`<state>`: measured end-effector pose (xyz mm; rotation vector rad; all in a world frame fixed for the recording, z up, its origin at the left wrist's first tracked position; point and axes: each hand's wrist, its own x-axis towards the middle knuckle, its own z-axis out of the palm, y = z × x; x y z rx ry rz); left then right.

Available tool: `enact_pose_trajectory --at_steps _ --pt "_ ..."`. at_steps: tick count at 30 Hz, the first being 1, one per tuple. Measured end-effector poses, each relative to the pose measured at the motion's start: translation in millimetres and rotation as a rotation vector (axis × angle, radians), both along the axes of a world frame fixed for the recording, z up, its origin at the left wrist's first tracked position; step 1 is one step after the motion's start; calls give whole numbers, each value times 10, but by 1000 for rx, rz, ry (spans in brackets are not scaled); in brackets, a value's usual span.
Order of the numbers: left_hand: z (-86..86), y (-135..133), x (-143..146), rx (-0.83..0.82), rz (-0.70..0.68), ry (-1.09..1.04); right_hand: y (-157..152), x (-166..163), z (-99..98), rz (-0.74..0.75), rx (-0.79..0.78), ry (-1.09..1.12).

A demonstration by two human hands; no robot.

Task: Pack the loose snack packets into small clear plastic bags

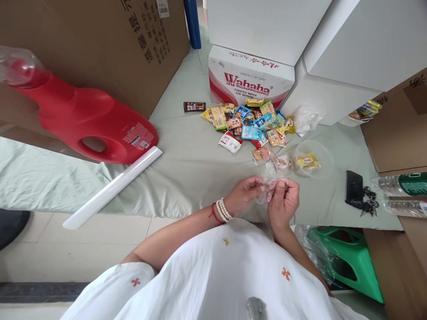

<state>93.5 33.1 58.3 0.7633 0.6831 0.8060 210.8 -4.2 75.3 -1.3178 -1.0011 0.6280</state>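
Close to the table's front edge, my left hand [248, 194] and my right hand [283, 201] pinch a thin clear plastic bag [262, 195] between them. Beads and a red cord circle the left wrist. Just beyond my fingers lie a pink snack packet [262, 154] and a pale wrapped snack [282, 161]. Farther back is a heap of small colourful snack packets [251, 126]. To the right, a yellow snack packet [307, 161] rests on a round clear plastic dish [325, 155]. A dark brown cocoa packet [194, 106] lies apart at the heap's left.
Behind the heap stands a Wahaha water carton [250, 80] with white boxes around it. A red detergent jug [96, 120] and a white strip [113, 189] are on the left. Keys [370, 202], a black case [354, 189] and bottles [393, 184] lie right. A green stool [350, 258] stands below.
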Motion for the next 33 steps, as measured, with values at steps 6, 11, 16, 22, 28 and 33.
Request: enact_pose_trajectory --at_steps 6,11,16,22,28,33 --pt "-95 127 -308 -212 211 -94 64 195 69 -120 24 58" --pt "-78 188 -532 -220 334 -196 120 284 116 -104 18 173" --pt "-43 200 -700 -223 280 -151 144 284 67 38 -128 350" --pt "-181 198 -703 -347 406 91 268 295 -223 95 -326 625" --pt "-281 183 -552 -137 566 225 203 190 -422 254 -610 515" --pt "-341 301 -689 -199 604 170 242 120 -488 200 -562 482"
